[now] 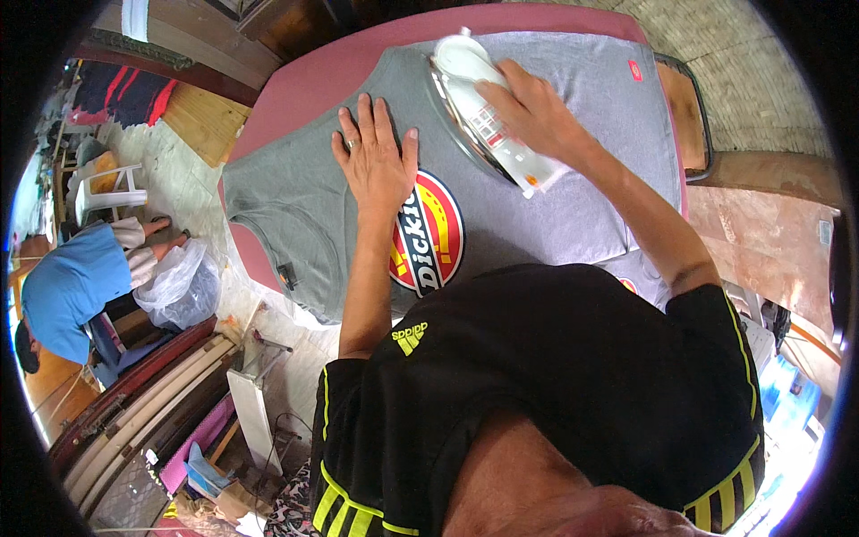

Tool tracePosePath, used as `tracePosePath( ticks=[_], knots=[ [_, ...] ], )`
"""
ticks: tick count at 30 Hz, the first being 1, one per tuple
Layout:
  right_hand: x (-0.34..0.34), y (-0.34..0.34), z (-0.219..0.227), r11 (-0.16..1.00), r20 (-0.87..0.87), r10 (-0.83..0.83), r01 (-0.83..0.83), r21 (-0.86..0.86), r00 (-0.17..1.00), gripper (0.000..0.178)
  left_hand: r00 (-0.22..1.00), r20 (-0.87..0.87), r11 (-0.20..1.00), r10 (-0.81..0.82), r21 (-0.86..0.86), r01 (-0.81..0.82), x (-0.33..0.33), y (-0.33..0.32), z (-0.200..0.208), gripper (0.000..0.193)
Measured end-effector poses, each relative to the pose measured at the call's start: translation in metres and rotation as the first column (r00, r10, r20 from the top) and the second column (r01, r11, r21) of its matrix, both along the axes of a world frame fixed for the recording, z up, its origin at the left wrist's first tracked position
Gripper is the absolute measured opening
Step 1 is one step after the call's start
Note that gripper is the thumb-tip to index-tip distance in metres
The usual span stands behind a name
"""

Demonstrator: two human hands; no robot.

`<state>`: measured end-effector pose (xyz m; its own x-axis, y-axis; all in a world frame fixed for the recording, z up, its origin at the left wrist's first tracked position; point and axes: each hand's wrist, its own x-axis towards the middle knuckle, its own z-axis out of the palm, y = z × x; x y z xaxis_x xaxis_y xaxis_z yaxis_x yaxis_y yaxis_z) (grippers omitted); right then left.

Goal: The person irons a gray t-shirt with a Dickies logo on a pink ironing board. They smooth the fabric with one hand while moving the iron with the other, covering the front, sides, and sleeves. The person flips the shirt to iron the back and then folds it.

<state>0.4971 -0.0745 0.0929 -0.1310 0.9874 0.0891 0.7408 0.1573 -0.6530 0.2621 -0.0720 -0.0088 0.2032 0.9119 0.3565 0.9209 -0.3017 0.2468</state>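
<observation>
A grey T-shirt (555, 107) with a round red and yellow print lies spread on a maroon padded ironing board (295, 98). My left hand (376, 166) rests flat on the shirt, fingers spread, just above the print; a ring shows on one finger. In my right hand (528, 112) is a white clothes iron (465, 67), gripped by its handle, its metal soleplate edge toward the left. The iron is over the upper middle of the shirt, slightly blurred. Whether its plate touches the cloth I cannot tell.
At the left, a person in a blue shirt (76, 286) bends beside a clear plastic bag (183, 286) and a white stool (112, 192). Long boards or rolls (143, 416) lean at lower left. A wooden panel (761, 233) stands right of the board.
</observation>
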Motion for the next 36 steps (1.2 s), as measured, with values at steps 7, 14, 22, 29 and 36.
tracePosePath(
  ticks=[7, 14, 22, 29, 36],
  knots=[
    [-0.01, 0.093, -0.012, 0.999, 0.084, -0.003, 0.0, 0.041, 0.996, 0.048, 0.998, -0.064, 1.0, 0.005, 0.025, -0.003, 0.0, 0.002, -0.004, 0.067],
    [0.095, 0.058, 0.01, 0.997, 0.299, 0.081, -0.082, -0.009, 0.951, 0.048, 0.993, -0.111, 1.0, 0.027, 0.004, -0.027, -0.003, 0.004, -0.009, 0.067],
    [0.183, -0.048, -0.029, 0.904, 0.601, 0.049, -0.291, 0.312, 0.797, 0.03, 0.997, -0.079, 0.998, 0.024, -0.05, -0.028, 0.018, 0.011, -0.003, 0.067],
    [0.117, -0.135, 0.011, 0.999, 0.14, -0.047, 0.047, 0.007, 0.989, 0.027, 0.991, -0.06, 0.992, -0.123, 0.015, 0.124, 0.073, 0.028, 0.001, 0.075],
    [0.208, -0.036, -0.013, 0.938, 0.341, -0.303, 0.214, 0.274, 0.89, 0.025, 0.982, -0.131, 0.991, -0.135, 0.008, 0.137, 0.091, 0.025, 0.001, 0.078]
  ],
)
